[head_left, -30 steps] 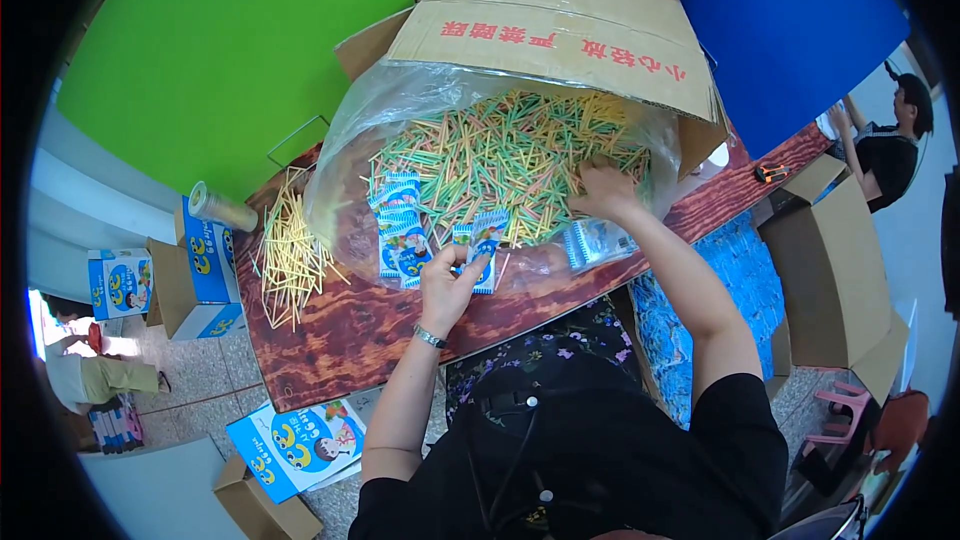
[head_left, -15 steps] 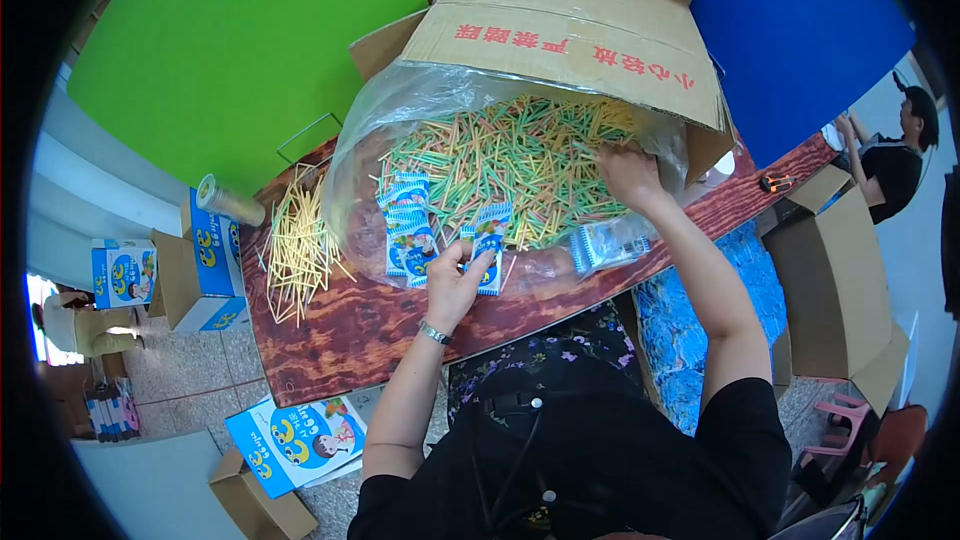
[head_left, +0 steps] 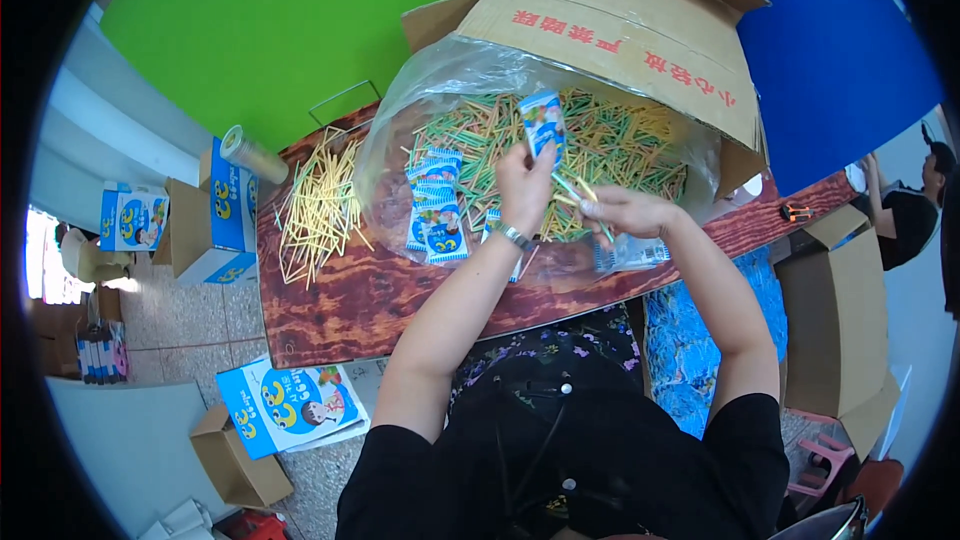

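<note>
Fingers, left hand [head_left: 524,188], pinching one blue-and-white packet [head_left: 542,120]; fingers, right hand [head_left: 635,211], pinching a few thin sticks [head_left: 568,188]; close by, heaped multicoloured sticks [head_left: 475,130] on clear plastic [head_left: 440,75].

Sticks [head_left: 625,135] lie in a bag [head_left: 392,125] on the desk [head_left: 320,325], before a carton [head_left: 620,15]. Left of the bag lies a stick pile [head_left: 322,205]. Packets [head_left: 437,228] lie at the sticks' front-left.

near-left tabletop [head_left: 345,328] leaves room; carton [head_left: 640,30] overhangs coloured sticks [head_left: 628,145] from behind
</note>
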A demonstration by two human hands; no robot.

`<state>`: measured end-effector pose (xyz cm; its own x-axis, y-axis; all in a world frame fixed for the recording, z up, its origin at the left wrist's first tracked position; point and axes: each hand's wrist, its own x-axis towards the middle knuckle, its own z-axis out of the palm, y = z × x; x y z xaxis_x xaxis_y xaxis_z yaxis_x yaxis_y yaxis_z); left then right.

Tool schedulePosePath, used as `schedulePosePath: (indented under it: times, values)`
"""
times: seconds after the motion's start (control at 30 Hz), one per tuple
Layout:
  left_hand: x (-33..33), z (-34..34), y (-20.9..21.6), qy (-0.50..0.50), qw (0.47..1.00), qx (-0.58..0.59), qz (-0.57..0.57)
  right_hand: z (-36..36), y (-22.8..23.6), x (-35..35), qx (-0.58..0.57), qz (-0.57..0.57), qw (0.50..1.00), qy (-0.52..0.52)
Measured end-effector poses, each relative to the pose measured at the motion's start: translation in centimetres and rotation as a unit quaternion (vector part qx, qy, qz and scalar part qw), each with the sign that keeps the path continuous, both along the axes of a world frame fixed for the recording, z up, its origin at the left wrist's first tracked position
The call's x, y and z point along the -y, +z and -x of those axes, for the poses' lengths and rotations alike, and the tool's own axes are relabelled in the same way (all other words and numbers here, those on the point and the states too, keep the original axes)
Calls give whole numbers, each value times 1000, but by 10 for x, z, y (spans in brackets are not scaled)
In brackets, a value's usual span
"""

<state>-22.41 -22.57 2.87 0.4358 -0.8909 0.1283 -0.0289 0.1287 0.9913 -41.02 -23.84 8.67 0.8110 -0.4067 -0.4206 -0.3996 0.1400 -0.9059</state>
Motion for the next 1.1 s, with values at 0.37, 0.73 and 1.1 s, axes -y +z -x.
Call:
schedulePosePath:
  times: [0.37, 0.73, 1.1]
  values:
    - [-10, 17, 6, -89, 989, 105, -44, -9, -23, -15, 21, -45, 998, -32]
    - [-68, -37, 21, -119, 975, 159, 95, 10, 101, -20, -55, 336, 940, -12]
    - [-91, -39, 33, -27, 964, 243, 107, -34, 122, -22, -107, 505, 849, 110]
